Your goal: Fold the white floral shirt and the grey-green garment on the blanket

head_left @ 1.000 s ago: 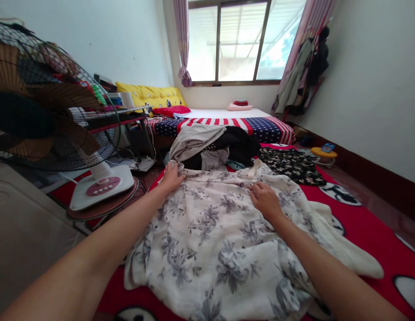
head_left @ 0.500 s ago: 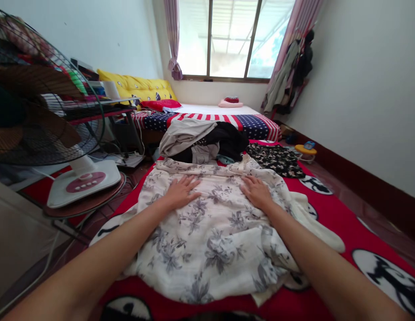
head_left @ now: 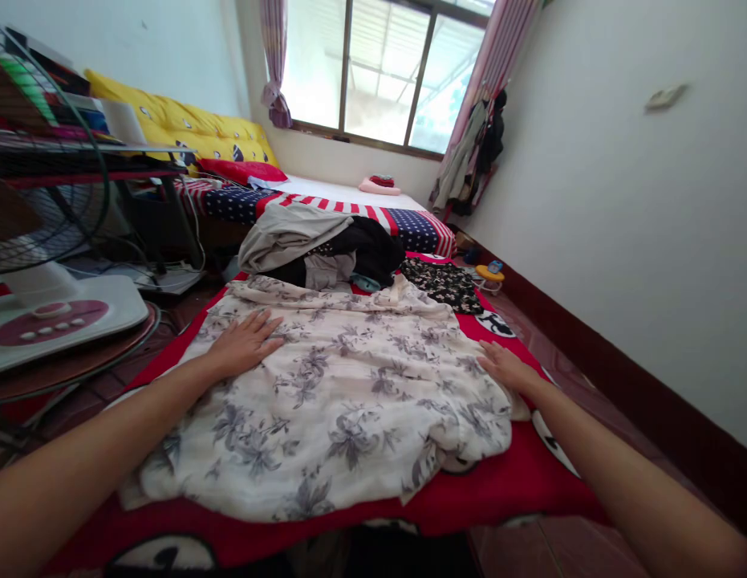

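Hands had slid outward since earlier frame: left hand (head_left: 244, 343) flat, open, frame centre-left; right hand (head_left: 506, 368) open at right hem of floral garment (head_left: 343, 393). Fabric judged thin, limp, light; best pinched at edges.

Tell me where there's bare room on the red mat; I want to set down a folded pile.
Bare red mat shows in the strip along the near edge, below the floral garment, and at the right by the right hand. The far end is crowded with the clothes heap and dark floral cloth. The left hand lies flat on the garment.
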Motion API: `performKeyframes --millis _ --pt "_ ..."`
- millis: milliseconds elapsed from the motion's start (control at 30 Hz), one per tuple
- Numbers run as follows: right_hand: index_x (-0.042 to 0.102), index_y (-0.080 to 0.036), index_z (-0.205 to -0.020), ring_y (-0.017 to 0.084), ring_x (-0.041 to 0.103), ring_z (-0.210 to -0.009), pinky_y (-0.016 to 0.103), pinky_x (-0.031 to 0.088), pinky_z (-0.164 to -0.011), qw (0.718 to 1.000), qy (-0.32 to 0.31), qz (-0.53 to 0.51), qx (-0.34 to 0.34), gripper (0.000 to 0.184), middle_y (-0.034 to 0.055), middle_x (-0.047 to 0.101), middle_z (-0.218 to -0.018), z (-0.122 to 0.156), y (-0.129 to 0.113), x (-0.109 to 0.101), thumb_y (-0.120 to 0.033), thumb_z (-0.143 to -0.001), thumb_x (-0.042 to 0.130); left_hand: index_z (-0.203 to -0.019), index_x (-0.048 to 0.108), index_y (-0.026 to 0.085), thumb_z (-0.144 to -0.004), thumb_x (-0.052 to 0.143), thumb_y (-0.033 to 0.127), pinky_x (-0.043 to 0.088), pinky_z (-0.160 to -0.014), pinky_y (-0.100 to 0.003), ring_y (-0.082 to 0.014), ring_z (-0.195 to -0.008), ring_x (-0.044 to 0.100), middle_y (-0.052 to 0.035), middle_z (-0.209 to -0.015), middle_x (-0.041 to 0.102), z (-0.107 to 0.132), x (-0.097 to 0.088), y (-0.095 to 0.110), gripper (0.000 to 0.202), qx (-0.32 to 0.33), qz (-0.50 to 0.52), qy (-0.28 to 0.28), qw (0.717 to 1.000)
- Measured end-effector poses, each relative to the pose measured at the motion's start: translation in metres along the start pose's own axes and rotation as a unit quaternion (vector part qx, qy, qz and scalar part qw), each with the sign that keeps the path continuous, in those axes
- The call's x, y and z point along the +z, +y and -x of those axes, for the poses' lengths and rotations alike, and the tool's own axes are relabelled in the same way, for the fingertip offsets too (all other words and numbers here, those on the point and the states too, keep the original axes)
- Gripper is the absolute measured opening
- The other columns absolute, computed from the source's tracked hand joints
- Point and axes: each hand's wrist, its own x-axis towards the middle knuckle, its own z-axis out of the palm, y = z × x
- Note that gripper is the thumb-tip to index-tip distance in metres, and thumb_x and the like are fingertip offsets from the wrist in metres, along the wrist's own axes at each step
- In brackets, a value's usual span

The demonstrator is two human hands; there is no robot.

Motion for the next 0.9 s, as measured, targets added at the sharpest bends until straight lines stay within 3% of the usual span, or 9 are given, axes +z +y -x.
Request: performKeyframes --millis 67,167,267,367,433,567,700,800,900 --pt "0.067 -0.012 -0.112 0.032 0.059 -0.114 0.046 0.045 -0.098 0.998 0.035 -0.041 0.014 0.045 0.0178 0.066 -0.119 0.025 0.009 -0.016 -0.043 -0.084 0.051 -0.144 0.044 0.018 -0.088 0.037 0.056 0.026 -0.111 -0.052 -0.0347 -0.142 0.026 -0.0145 -0.155 0.03 0.01 -0.006 -0.003 0.068 0.019 0.029 -0.003 0.999" --pt "0.068 -0.016 -0.103 0.029 0.065 -0.098 0.043 0.051 -0.089 0.981 0.122 -0.148 -0.014 0.039 0.0135 0.069 -0.107 0.076 -0.002 -0.039 -0.047 -0.084 0.052 -0.125 0.063 0.02 -0.083 0.043 0.063 0.038 -0.107 -0.04 -0.0311 -0.131 0.046 -0.0137 -0.144 0.049 0.041 -0.024 0.003 0.064 0.082 0.102 0.039 0.991" --pt "0.069 -0.022 -0.097 0.021 0.066 -0.08 0.033 0.055 -0.071 0.964 0.066 -0.239 -0.099 0.029 0.0071 0.07 -0.094 0.128 -0.031 -0.051 -0.046 -0.084 0.059 -0.106 0.071 0.026 -0.089 0.044 0.055 0.046 -0.096 -0.03 -0.0228 -0.109 0.062 -0.005 -0.118 0.068 0.088 -0.047 0.024 0.043 0.149 0.166 0.053 0.973" --pt "0.07 -0.024 -0.096 0.018 0.066 -0.079 0.029 0.055 -0.071 0.95 -0.007 -0.259 -0.174 0.019 0.0061 0.068 -0.103 0.162 -0.061 -0.048 -0.037 -0.083 0.064 -0.099 0.071 0.028 -0.086 0.055 0.05 0.05 -0.083 -0.025 -0.0196 -0.092 0.066 -0.002 -0.101 0.071 0.133 -0.061 0.047 0.03 0.203 0.154 -0.036 0.966" --pt "0.068 -0.026 -0.107 0.018 0.067 -0.084 0.03 0.056 -0.076 0.951 -0.02 -0.243 -0.191 0.025 0.0066 0.064 -0.116 0.171 -0.076 -0.039 -0.03 -0.082 0.066 -0.106 0.07 0.031 -0.077 0.066 0.046 0.05 -0.082 -0.026 -0.0215 -0.094 0.066 -0.003 -0.108 0.069 0.155 -0.061 0.057 0.033 0.234 0.117 -0.067 0.963" --pt "0.058 -0.026 -0.125 0.023 0.066 -0.099 0.033 0.057 -0.079 0.966 0.036 -0.18 -0.181 0.049 0.0089 0.057 -0.13 0.173 -0.094 -0.024 -0.026 -0.077 0.069 -0.11 0.068 0.033 -0.065 0.069 0.021 0.048 -0.091 -0.032 -0.0252 -0.104 0.062 -0.0051 -0.117 0.065 0.178 -0.046 0.058 0.047 0.232 0.063 -0.002 0.971" --pt "0.062 -0.023 -0.115 0.018 0.067 -0.091 0.029 0.056 -0.076 0.942 0.163 -0.18 -0.231 0.03 0.0101 0.061 -0.12 0.18 -0.107 -0.02 -0.019 -0.086 0.057 -0.105 0.069 0.032 -0.067 0.058 0.014 0.049 -0.089 -0.029 -0.0228 -0.103 0.063 -0.0045 -0.114 0.066 0.187 -0.035 0.044 0.044 0.228 0.061 0.045 0.971" --pt "0.065 -0.023 -0.104 0.02 0.066 -0.092 0.03 0.055 -0.079 0.923 0.143 -0.176 -0.312 0.02 0.0087 0.065 -0.108 0.189 -0.125 -0.021 -0.02 -0.085 0.059 -0.099 0.07 0.032 -0.071 0.05 0.015 0.051 -0.085 -0.028 -0.0216 -0.097 0.065 -0.0043 -0.107 0.068 0.191 -0.034 0.035 0.038 0.226 0.072 0.06 0.97" --pt "0.064 -0.021 -0.109 0.024 0.063 -0.099 0.034 0.055 -0.081 0.931 0.106 -0.185 -0.297 0.027 0.0115 0.063 -0.113 0.191 -0.146 -0.019 -0.022 -0.083 0.062 -0.097 0.071 0.033 -0.07 0.048 0.015 0.052 -0.085 -0.03 -0.023 -0.096 0.066 -0.004 -0.106 0.069 0.191 -0.034 0.03 0.04 0.209 0.063 0.081 0.973"
